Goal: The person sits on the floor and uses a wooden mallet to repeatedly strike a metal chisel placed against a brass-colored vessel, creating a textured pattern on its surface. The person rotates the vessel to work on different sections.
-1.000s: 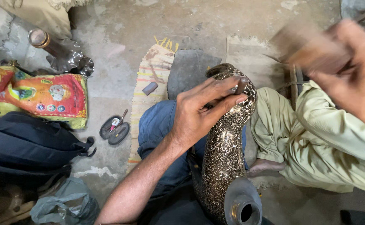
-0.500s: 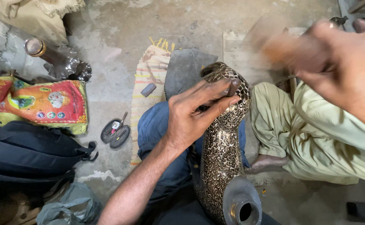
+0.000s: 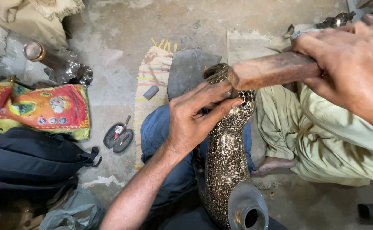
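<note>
A: Left hand (image 3: 193, 120) is down on the engraved metal vase (image 3: 228, 149), fingers pinched at its narrow, curved neck, and there looks to be a small tool under the fingertips, though it's too hidden to name.

B: And the vase itself?

A: Lying lengthwise across the person's lap, on the blue trousers (image 3: 165, 140), its open mouth nearest the camera at the bottom edge.

B: Right hand?

A: Right hand (image 3: 348, 64) is clenched around a wooden mallet (image 3: 271, 72), raised, with the blunt end just above the left fingertips.

B: Anyone else around?

A: Someone sits just to the right in pale green trousers (image 3: 327, 136), bare foot (image 3: 274, 165) on the floor beside the vase.

B: And on the left?

A: A striped mat (image 3: 150, 85) on the concrete floor, a colourful printed sack (image 3: 41, 108), a dark backpack (image 3: 29, 162) and a metal bottle (image 3: 46, 57).
</note>
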Motion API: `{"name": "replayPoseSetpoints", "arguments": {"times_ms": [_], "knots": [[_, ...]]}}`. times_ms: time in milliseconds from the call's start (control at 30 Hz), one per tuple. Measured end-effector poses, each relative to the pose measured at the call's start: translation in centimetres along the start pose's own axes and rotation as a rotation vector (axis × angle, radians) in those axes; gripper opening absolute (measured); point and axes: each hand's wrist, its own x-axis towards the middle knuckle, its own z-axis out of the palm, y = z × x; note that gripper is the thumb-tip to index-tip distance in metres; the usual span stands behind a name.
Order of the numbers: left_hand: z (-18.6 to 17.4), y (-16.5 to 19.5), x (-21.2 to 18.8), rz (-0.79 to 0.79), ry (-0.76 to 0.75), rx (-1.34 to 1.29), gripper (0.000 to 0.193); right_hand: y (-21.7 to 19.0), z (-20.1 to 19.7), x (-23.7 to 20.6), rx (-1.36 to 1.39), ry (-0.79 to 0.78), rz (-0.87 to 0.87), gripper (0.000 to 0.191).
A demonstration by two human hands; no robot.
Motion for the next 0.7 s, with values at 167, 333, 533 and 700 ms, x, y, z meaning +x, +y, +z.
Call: {"name": "replayPoseSetpoints", "arguments": {"times_ms": [167, 333, 533, 700], "knots": [[0.0, 0.0, -0.1, 0.011, 0.005, 0.036, 0.035, -0.4, 0.2, -0.4, 0.573, 0.149, 0.274, 0.016], [-0.1, -0.2, -0.1, 0.047, -0.009, 0.073, 0.035, 0.6, 0.4, -0.3, 0.140, 0.157, -0.101, 0.044], [-0.1, -0.5, 0.0, 0.050, -0.025, 0.023, 0.037, 0.7, 1.6, -0.7, 0.146, 0.052, 0.063, 0.032], [-0.2, -0.4, -0.1, 0.033, -0.031, 0.031, 0.038, 0.5, 2.0, -0.9, 0.381, 0.103, 0.166, 0.023]]}}
